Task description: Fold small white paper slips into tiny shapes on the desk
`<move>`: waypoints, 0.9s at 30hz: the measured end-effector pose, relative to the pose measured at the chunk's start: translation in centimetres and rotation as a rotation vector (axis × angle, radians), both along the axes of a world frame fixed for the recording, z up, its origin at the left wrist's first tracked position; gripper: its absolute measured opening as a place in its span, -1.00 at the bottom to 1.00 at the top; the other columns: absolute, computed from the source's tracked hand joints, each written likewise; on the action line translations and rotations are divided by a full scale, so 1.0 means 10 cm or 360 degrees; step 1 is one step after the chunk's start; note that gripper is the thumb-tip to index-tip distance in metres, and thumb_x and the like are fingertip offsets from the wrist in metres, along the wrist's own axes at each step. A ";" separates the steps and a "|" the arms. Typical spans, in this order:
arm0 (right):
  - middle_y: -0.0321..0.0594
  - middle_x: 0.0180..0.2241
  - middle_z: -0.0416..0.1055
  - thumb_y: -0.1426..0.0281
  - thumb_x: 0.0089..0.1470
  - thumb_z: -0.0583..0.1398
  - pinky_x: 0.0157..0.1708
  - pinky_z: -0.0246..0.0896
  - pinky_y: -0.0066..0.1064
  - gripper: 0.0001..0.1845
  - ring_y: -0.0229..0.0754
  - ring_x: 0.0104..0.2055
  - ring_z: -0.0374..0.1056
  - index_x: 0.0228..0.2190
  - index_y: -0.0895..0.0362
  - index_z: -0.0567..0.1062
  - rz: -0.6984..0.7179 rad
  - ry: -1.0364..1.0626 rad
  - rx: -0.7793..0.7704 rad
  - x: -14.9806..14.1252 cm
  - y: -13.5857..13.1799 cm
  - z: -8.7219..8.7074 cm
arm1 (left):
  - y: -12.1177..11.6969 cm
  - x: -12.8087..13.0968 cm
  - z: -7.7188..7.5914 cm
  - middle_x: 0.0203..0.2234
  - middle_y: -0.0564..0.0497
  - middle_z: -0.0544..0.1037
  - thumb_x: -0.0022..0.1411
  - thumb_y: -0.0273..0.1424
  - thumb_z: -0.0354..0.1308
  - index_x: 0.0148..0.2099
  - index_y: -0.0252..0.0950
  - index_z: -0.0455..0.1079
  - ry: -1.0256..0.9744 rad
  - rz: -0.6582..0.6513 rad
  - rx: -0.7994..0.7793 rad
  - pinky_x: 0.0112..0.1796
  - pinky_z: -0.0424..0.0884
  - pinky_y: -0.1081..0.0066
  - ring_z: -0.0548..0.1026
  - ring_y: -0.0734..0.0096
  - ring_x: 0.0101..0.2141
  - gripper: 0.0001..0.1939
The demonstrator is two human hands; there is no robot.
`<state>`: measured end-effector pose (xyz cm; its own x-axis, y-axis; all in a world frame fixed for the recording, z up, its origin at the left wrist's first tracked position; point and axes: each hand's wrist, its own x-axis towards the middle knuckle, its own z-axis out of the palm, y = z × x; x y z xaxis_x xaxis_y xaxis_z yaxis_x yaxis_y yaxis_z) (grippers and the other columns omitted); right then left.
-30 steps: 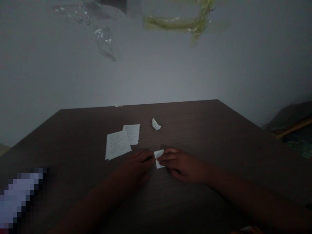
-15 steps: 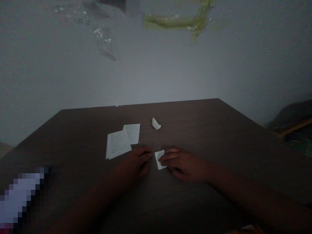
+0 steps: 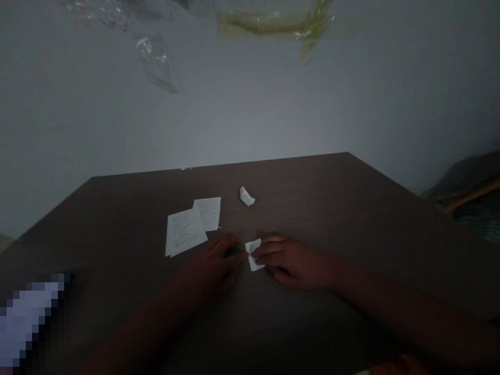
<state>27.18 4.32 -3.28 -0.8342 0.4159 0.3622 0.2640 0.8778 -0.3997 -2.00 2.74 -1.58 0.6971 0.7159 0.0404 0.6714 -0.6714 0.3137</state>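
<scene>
A small folded piece of printed paper (image 3: 252, 264) lies on the table between my two hands. My right hand (image 3: 291, 260) is closed over its right part, the fingers holding it down. From the other side, my left hand (image 3: 219, 261) has its fingers apart, and one fingertip reaches the paper's left edge. Farther back stands a small folded paper piece (image 3: 247, 197), angular in shape. Left of my hands lie printed paper sheets, a front sheet (image 3: 186, 232) overlapping another sheet (image 3: 209, 212).
The brown wooden table (image 3: 304, 198) meets a pale wall (image 3: 250, 109) at its far edge. Yellowish tape (image 3: 265, 23) and clear plastic (image 3: 154, 60) cling to the wall. A blurred-out pale object (image 3: 29, 312) is at the near left. Dark items (image 3: 472, 192) sit beyond the table's right edge.
A left fingertip has come in to touch the left edge of the folded paper. My right hand stays on it. The whole view has shifted slightly.
</scene>
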 end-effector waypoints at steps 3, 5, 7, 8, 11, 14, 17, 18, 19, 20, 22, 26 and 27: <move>0.01 0.14 0.65 0.55 0.36 0.19 0.30 0.41 0.00 -0.67 0.04 0.20 0.50 0.07 0.17 0.63 -0.0011 -0.0018 -0.0004 -0.02 -0.01 0.00 | -0.01 0.01 -0.02 0.32 -0.22 0.50 0.33 -0.65 0.23 0.27 -0.21 0.59 0.0038 -0.0002 0.0026 0.24 0.55 -0.10 0.53 -0.11 0.26 -0.48; -0.02 0.13 0.65 0.56 0.37 0.18 0.30 0.41 -0.01 -0.66 0.03 0.20 0.50 0.08 0.15 0.63 -0.0030 -0.0030 -0.0003 -0.03 -0.01 0.00 | -0.01 0.01 0.00 0.35 -0.20 0.48 0.35 -0.63 0.21 0.29 -0.18 0.58 0.0052 0.0008 0.0022 0.26 0.54 -0.07 0.51 -0.11 0.29 -0.47; -0.02 0.13 0.65 0.55 0.38 0.18 0.30 0.41 0.00 -0.66 0.04 0.20 0.50 0.08 0.14 0.63 -0.0049 -0.0036 0.0022 -0.03 -0.02 0.00 | -0.02 0.01 0.04 0.37 -0.17 0.47 0.36 -0.62 0.21 0.33 -0.16 0.56 0.0060 0.0012 0.0013 0.28 0.52 -0.06 0.49 -0.10 0.31 -0.44; -0.01 0.13 0.65 0.55 0.38 0.18 0.30 0.41 0.01 -0.66 0.04 0.20 0.50 0.08 0.15 0.63 -0.0054 -0.0039 0.0036 -0.03 -0.03 0.00 | -0.02 0.01 0.05 0.38 -0.17 0.47 0.37 -0.61 0.21 0.34 -0.15 0.55 0.0069 0.0007 0.0010 0.29 0.52 -0.05 0.49 -0.09 0.31 -0.44; 0.00 0.14 0.65 0.55 0.37 0.18 0.31 0.41 -0.01 -0.66 0.06 0.21 0.48 0.07 0.18 0.64 -0.0071 -0.0059 0.0044 -0.03 -0.04 0.00 | -0.02 -0.01 0.03 0.40 -0.16 0.46 0.40 -0.60 0.19 0.35 -0.13 0.55 0.0088 -0.0026 0.0016 0.29 0.52 -0.05 0.48 -0.08 0.33 -0.45; -0.01 0.13 0.65 0.56 0.34 0.19 0.30 0.41 -0.04 -0.65 0.05 0.20 0.48 0.07 0.18 0.64 -0.0081 -0.0071 0.0020 -0.04 -0.04 0.02 | -0.02 -0.04 -0.08 0.40 -0.23 0.45 0.41 -0.55 0.20 0.31 -0.15 0.59 0.0058 -0.0044 0.0066 0.25 0.55 -0.08 0.48 -0.16 0.33 -0.51; 0.00 0.12 0.65 0.56 0.34 0.19 0.30 0.41 -0.01 -0.62 0.04 0.19 0.48 0.11 0.16 0.63 -0.0082 -0.0065 0.0001 -0.04 -0.04 0.03 | -0.02 -0.06 -0.16 0.43 -0.23 0.43 0.39 -0.54 0.23 0.30 -0.12 0.60 -0.0018 0.0004 0.0093 0.26 0.54 -0.19 0.44 -0.22 0.37 -0.51; 0.00 0.13 0.65 0.56 0.34 0.19 0.30 0.40 0.00 -0.62 0.04 0.20 0.48 0.12 0.16 0.63 -0.0078 -0.0064 -0.0006 -0.05 -0.04 0.04 | -0.02 -0.06 -0.16 0.44 -0.22 0.43 0.36 -0.55 0.24 0.30 -0.11 0.59 -0.0019 -0.0004 0.0075 0.26 0.53 -0.20 0.44 -0.22 0.37 -0.49; 0.01 0.13 0.65 0.56 0.35 0.18 0.30 0.40 0.02 -0.61 0.05 0.20 0.48 0.12 0.16 0.62 -0.0074 -0.0067 -0.0014 -0.05 -0.04 0.04 | -0.02 -0.06 -0.15 0.44 -0.21 0.42 0.35 -0.55 0.25 0.31 -0.11 0.58 -0.0008 -0.0022 0.0052 0.27 0.53 -0.20 0.43 -0.22 0.38 -0.46; 0.02 0.14 0.65 0.55 0.35 0.18 0.29 0.41 0.03 -0.62 0.06 0.20 0.48 0.12 0.16 0.62 -0.0072 -0.0070 -0.0018 -0.05 -0.04 0.04 | -0.02 -0.06 -0.14 0.44 -0.21 0.42 0.34 -0.56 0.25 0.32 -0.11 0.58 0.0006 -0.0040 0.0038 0.27 0.53 -0.18 0.43 -0.21 0.38 -0.45; 0.02 0.13 0.65 0.55 0.36 0.18 0.27 0.43 0.02 -0.62 0.06 0.18 0.48 0.13 0.17 0.61 -0.0088 -0.0076 -0.0017 -0.05 -0.05 0.03 | -0.02 -0.06 -0.10 0.43 -0.22 0.43 0.34 -0.57 0.25 0.32 -0.12 0.58 0.0035 -0.0051 0.0048 0.27 0.53 -0.15 0.43 -0.19 0.38 -0.44; -0.04 0.13 0.65 0.53 0.37 0.18 0.29 0.42 -0.02 -0.63 0.07 0.18 0.49 0.13 0.16 0.60 -0.0149 -0.0102 0.0042 -0.06 -0.07 0.02 | -0.02 -0.05 -0.07 0.43 -0.20 0.42 0.35 -0.59 0.23 0.34 -0.08 0.57 0.0059 -0.0041 0.0041 0.27 0.54 -0.14 0.44 -0.17 0.37 -0.42; -0.03 0.14 0.64 0.52 0.37 0.19 0.30 0.41 -0.01 -0.64 0.09 0.19 0.48 0.13 0.17 0.60 -0.0154 -0.0121 0.0068 -0.07 -0.08 0.02 | -0.03 -0.05 -0.08 0.44 -0.19 0.42 0.35 -0.60 0.23 0.34 -0.08 0.57 0.0051 -0.0042 0.0020 0.27 0.53 -0.16 0.44 -0.18 0.38 -0.41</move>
